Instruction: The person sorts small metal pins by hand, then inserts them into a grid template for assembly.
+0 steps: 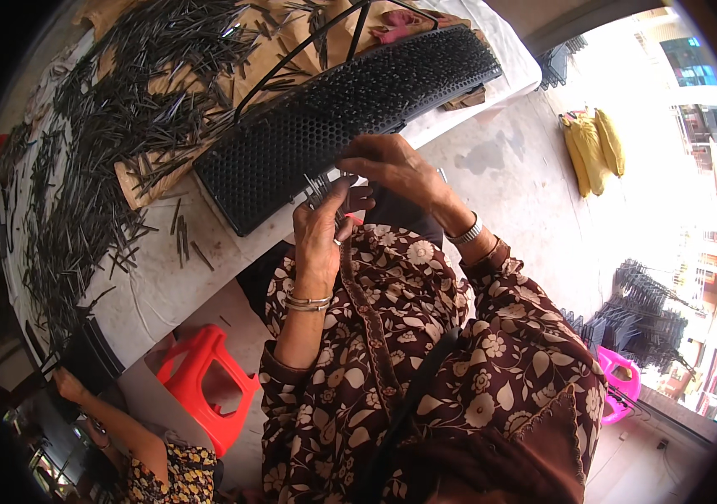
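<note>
My left hand [320,228] is closed around a small bunch of thin dark sticks [317,186], whose ends stick up past the fingers. Just to its right, my right hand [394,168] is bent with its fingertips drawn together; whatever they pinch is too small to make out. Both hands are at the near edge of a long black tray [279,155] full of round holes. Short black pieces stand densely in the holes of its far right part, while the holes on the near left show bare. A thin black frame [315,38] rises behind the tray.
Loose dark sticks [98,160] lie heaped over the white-covered table [153,290] and brown paper. A red stool [216,386] stands below it. Another person's hand [69,386] works at lower left. Yellow sacks [595,151], stacked black racks [640,315] and a pink stool [619,382] stand right.
</note>
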A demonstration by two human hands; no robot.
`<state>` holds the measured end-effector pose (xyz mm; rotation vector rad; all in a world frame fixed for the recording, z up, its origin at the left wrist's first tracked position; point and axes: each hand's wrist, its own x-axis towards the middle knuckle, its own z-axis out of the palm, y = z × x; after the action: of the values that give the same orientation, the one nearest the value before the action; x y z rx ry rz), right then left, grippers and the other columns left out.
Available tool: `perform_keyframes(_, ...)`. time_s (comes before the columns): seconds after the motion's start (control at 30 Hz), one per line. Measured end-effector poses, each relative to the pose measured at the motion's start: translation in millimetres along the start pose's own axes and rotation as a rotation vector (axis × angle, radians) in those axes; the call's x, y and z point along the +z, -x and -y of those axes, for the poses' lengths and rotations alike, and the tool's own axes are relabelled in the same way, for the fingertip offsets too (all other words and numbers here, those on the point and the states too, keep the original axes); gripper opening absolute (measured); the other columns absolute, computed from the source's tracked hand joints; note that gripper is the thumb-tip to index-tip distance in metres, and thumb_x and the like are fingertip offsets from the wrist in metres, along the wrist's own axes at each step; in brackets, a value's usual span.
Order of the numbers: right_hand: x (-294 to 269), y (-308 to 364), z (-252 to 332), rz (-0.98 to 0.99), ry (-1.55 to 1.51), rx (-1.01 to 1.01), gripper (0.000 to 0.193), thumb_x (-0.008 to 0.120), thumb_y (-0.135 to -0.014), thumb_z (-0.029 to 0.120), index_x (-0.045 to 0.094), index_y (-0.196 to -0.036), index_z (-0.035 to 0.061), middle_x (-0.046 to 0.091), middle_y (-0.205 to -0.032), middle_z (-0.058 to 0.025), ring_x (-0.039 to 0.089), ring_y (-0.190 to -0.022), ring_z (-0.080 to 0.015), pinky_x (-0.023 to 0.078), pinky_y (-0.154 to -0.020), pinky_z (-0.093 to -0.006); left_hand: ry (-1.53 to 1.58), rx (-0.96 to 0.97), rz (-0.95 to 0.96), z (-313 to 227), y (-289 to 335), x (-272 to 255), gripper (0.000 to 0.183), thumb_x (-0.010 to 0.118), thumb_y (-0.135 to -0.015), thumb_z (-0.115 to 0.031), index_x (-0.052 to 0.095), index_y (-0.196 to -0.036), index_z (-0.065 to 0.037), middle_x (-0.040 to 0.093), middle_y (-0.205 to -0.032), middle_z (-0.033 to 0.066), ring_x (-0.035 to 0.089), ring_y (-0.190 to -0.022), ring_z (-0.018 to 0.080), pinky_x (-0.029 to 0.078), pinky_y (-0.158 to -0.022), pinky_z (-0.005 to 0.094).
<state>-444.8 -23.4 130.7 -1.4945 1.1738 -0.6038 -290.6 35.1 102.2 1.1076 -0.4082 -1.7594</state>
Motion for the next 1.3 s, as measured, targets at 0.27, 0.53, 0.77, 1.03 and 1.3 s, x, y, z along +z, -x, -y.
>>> perform_keyframes(0.27, -11, -7, 5, -0.12, 0.002, -0.092, 0.013, 0.062, -0.089, 0.008, 0.065, -0.097, -0.0016, 0.069, -0.086, -0.0105, 0.066, -0.076, -0.0153, 0.053, -0.068, -0.0286, 0.07, -0.032, -0.049, 4, -7, 1, 0.03, 0.059, -0.096, -0.029, 0.061, -0.112, -0.004, 0.07, -0.09, 0.0096, 0.066, -0.069, 0.0155, 0.036, -0.045, 0.0223)
perform_keyframes(0.53, -10, -44, -5, -0.517, 0.224, -0.534, 0.006, 0.06, -0.087, 0.001, 0.061, -0.092, -0.0024, 0.065, -0.079, -0.0115, 0.067, -0.07, -0.0191, 0.052, -0.062, -0.0291, 0.145, -0.047, 0.046, 12, -17, -7, 0.031, 0.057, -0.096, -0.03, 0.06, -0.11, -0.002, 0.065, -0.082, 0.0078, 0.06, -0.068, 0.0128, 0.045, -0.053, 0.0257)
perform_keyframes(0.77, 10, -79, -15, -0.545, 0.102, -0.55, 0.007, 0.062, -0.086, 0.001, 0.061, -0.093, -0.0014, 0.065, -0.078, -0.013, 0.066, -0.066, -0.0209, 0.052, -0.06, -0.0311, 0.27, -0.097, -0.01, 21, -21, -23, 0.025, 0.055, -0.097, -0.023, 0.059, -0.111, -0.002, 0.065, -0.086, 0.0076, 0.061, -0.075, 0.0146, 0.048, -0.056, 0.0285)
perform_keyframes(1.03, 17, -94, -12, -0.542, 0.328, -0.532, 0.01, 0.062, -0.088, 0.007, 0.064, -0.095, -0.0011, 0.07, -0.082, -0.0128, 0.07, -0.072, -0.0189, 0.053, -0.063, -0.0287, 0.242, -0.116, -0.122, 12, -13, -10, 0.023, 0.055, -0.097, -0.021, 0.061, -0.108, -0.002, 0.063, -0.082, 0.0065, 0.058, -0.066, 0.0137, 0.045, -0.055, 0.0272)
perform_keyframes(1.3, 17, -100, -13, -0.547, 0.395, -0.6, 0.01, 0.062, -0.089, 0.007, 0.065, -0.096, -0.0003, 0.068, -0.078, -0.0129, 0.069, -0.066, -0.0185, 0.053, -0.06, -0.0287, 0.31, -0.096, -0.05, 10, -10, -8, 0.02, 0.058, -0.096, -0.024, 0.058, -0.1, -0.005, 0.048, -0.07, -0.0009, 0.036, -0.055, 0.0073, 0.031, -0.05, 0.0237)
